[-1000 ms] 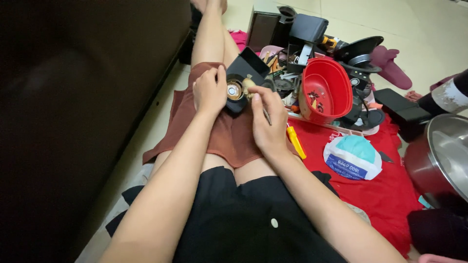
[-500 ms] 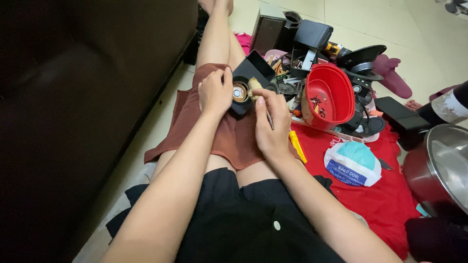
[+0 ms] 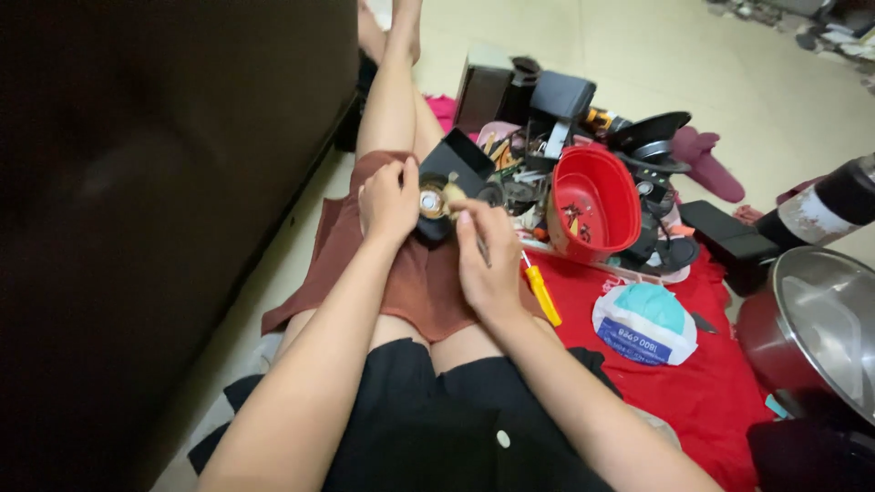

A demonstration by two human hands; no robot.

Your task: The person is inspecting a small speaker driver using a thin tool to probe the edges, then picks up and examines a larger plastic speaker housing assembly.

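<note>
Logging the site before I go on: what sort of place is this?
Likely a room in a home, with repair work done on the floor. The person sits on pale floor tiles beside a dark sofa, with parts, a red bowl and a steel pot spread on a red cloth.

The left side is closed by a large dark sofa wall, which stands just beside the person's outstretched legs, so only a narrow strip of pale floor stays between them. On the right, a crowded pile blocks the way: a red plastic bowl, black speaker parts and a dark box stand close together. A yellow-handled screwdriver lies just beside the right hand. Near right, a steel pot stands. Far right, the pale tiled floor gives open room.
</note>
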